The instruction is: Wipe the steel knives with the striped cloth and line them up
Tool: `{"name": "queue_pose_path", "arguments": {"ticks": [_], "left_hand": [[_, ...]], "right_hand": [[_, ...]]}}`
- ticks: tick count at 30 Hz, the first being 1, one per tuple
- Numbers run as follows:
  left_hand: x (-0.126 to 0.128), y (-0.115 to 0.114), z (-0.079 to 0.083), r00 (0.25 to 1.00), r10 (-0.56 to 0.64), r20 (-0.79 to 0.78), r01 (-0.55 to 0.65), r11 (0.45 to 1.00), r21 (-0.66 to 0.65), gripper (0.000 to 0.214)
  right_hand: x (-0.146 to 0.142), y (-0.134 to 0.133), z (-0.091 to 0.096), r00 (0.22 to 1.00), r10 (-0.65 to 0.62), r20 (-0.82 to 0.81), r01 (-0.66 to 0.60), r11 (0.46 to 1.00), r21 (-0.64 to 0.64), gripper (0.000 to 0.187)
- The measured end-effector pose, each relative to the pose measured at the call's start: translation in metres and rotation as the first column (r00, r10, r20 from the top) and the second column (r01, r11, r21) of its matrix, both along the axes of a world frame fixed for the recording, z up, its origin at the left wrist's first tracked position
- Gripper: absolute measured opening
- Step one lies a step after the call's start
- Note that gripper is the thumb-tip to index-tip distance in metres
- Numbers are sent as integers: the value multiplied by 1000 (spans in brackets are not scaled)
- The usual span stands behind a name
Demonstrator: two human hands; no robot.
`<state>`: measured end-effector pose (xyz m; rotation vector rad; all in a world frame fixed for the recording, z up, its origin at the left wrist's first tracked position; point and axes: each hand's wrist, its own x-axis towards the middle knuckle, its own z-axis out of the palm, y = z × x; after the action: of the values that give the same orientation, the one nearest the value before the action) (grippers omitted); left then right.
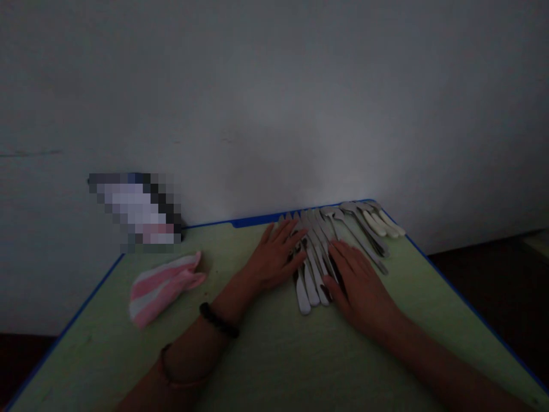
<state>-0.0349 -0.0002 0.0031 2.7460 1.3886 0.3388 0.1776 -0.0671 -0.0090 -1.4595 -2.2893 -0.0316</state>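
Observation:
A row of several metal forks point(312, 269) lies side by side on a pale green table point(266, 355), handles toward me. My left hand point(274, 254) lies flat with fingers stretched out, its fingertips resting on the left side of the forks. My right hand point(358, 283) lies flat, palm down, on the right side of the same row. Neither hand grips anything. To the right, several spoons point(364, 229) fan out, some with white handles point(386, 224).
A pink and white striped cloth point(160, 286) lies crumpled at the table's left. A blurred-out object point(137, 212) stands at the back left corner. The table has a blue rim point(253, 220) and stands against a white wall. Dark floor lies to the right.

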Motion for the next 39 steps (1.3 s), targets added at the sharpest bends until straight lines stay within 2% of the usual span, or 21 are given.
{"name": "queue_pose_path", "arguments": {"ticks": [3,7,13,25,29,34,36,39], "left_hand": [[16,7,2,999,-42,14,42,999,1,56],[27,11,-3,998,-66,-18,65,997,-51,62],[29,9,-7,997,-67,-32,65,996,-55,60],[33,9,0,993,-115,26,115,993,-29,58],[37,13,2,992,-122,23,123,992,-37,59],[42,17,3,991,-130,26,130,991,-24,61],[45,20,3,991,-133,27,134,991,-26,62],[53,25,2,989,-146,26,147,988,-41,66]], "right_hand": [[6,4,1,999,-32,2,32,999,37,52],[10,6,1,997,-17,70,15,1000,22,46],[7,7,1,995,-10,100,11,1000,-7,48],[8,9,1,996,-19,82,23,999,-43,47],[27,17,8,995,-96,37,93,994,61,45],[62,26,19,967,-256,-3,253,952,175,32],[69,27,23,955,-296,34,286,943,167,27],[73,24,29,963,-258,77,252,965,76,26]]}}
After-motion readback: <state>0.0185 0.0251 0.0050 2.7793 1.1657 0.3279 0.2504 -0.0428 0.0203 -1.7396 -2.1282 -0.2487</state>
